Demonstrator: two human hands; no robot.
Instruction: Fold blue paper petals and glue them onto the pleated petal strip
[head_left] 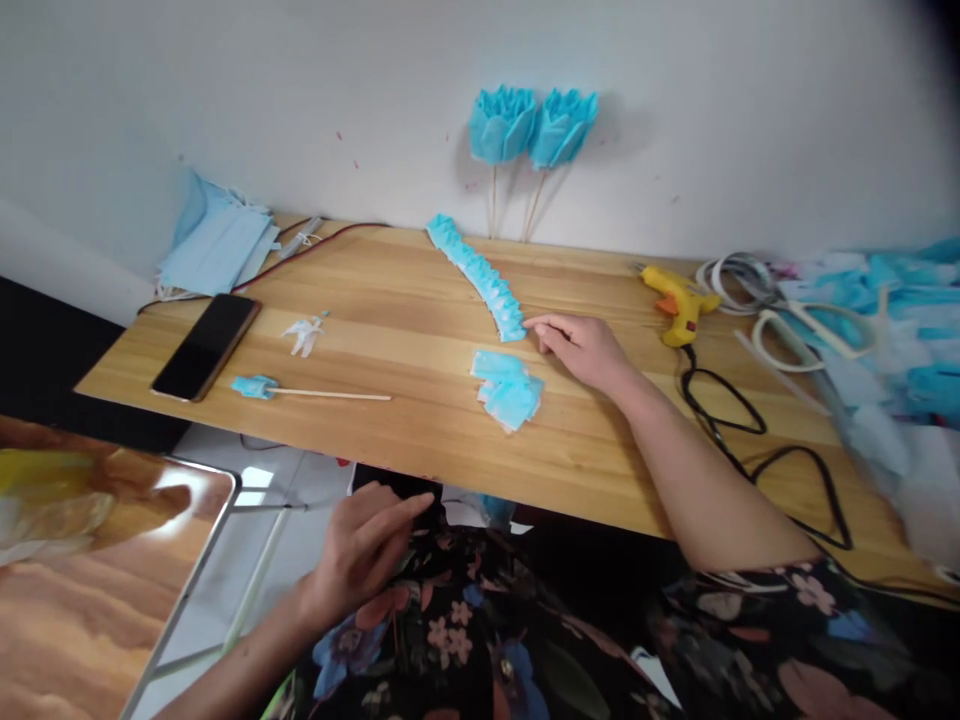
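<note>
My right hand rests over the wooden table, its index finger stretched out to the near end of a row of folded blue fabric petals. The fingertip is at or touching that end; the other fingers curl loosely under. Just below it lies a small fanned pile of flat blue pieces. My left hand hovers in front of the table edge with nothing in it, index finger extended. A thin stick with a blue wrapped tip lies to the left.
Two blue fabric flowers on sticks lean on the wall. A phone, face masks and white scraps are left. At right lie a yellow glue gun with black cord, scissors and a blue-white heap.
</note>
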